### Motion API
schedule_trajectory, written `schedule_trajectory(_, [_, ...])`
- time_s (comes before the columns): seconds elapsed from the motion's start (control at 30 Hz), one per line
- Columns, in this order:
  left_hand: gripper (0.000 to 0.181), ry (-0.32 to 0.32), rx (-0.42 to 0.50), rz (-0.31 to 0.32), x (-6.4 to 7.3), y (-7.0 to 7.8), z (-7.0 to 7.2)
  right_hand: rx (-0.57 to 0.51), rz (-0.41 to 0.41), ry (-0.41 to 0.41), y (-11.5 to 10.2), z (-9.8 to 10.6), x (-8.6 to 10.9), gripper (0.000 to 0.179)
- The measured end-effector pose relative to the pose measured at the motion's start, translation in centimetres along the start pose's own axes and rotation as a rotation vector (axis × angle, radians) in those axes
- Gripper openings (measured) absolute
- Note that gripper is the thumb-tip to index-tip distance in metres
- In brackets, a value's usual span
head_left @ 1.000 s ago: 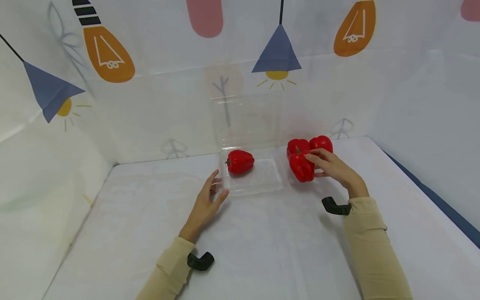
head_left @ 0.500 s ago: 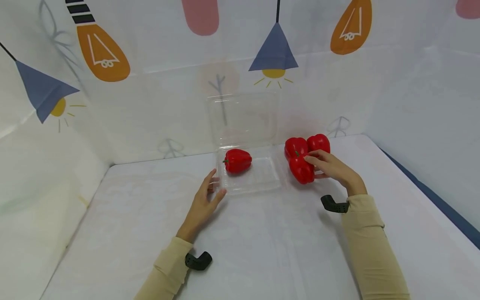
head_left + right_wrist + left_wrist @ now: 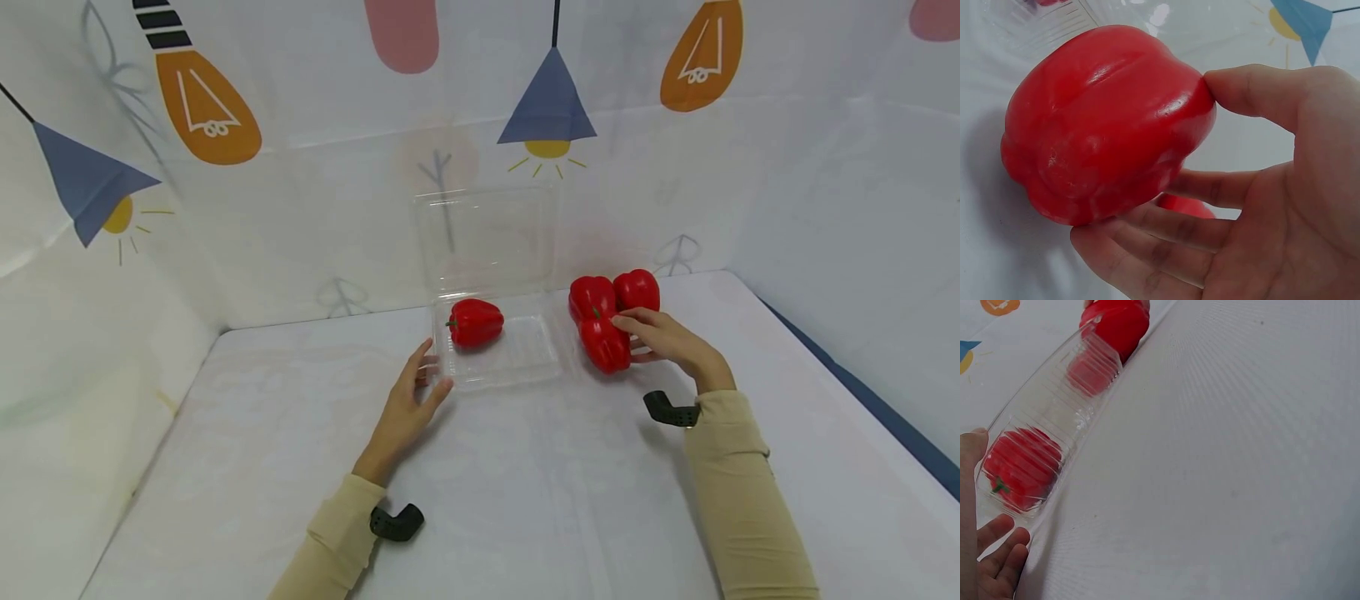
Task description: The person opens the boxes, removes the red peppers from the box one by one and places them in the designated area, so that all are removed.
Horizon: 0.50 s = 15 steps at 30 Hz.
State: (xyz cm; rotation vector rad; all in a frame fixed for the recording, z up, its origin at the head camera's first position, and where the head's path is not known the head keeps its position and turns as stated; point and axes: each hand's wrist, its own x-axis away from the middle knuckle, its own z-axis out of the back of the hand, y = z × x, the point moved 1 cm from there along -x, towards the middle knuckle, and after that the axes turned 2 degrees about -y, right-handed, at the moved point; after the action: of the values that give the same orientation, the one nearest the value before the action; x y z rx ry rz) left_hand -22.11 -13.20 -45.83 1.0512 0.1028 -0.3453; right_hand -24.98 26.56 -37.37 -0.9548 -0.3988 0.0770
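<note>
My right hand (image 3: 663,342) grips a red bell pepper (image 3: 1107,125) between thumb and fingertips, to the right of a clear plastic clamshell box (image 3: 1047,403). Whether this pepper touches the table, I cannot tell. Right behind it are two more red bell peppers, one at the left (image 3: 591,296) and one at the right (image 3: 637,289). Inside the box, on its left side, lies another red bell pepper (image 3: 476,322) with its green stem pointing left. My left hand (image 3: 401,417) is at the box's left front corner, thumb and fingers spread and relaxed; any contact is unclear.
The box's lid (image 3: 487,237) stands raised against the printed cloth backdrop (image 3: 337,208). A white-covered table (image 3: 510,500) extends in front of the box. Another cloth wall (image 3: 847,217) rises on the right, and a dark blue strip (image 3: 862,379) runs along that side.
The pepper in my right hand has shifted slightly nearer to me, away from the two behind it. My left hand keeps its place by the box. The head view has shifted a little.
</note>
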Motion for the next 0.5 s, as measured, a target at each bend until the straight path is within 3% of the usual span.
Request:
schedule_trajectory(0.27, [0.072,-0.001,0.006,-0.004,0.0,0.1,0.0,-0.005,-0.011,-0.014,0.2,0.0,0.1,0.068])
schedule_trajectory(0.5, [0.07,-0.027,0.05,-0.018,0.7,3.1,0.8,0.0,-0.021,-0.013,0.7,0.1,-0.2,0.068])
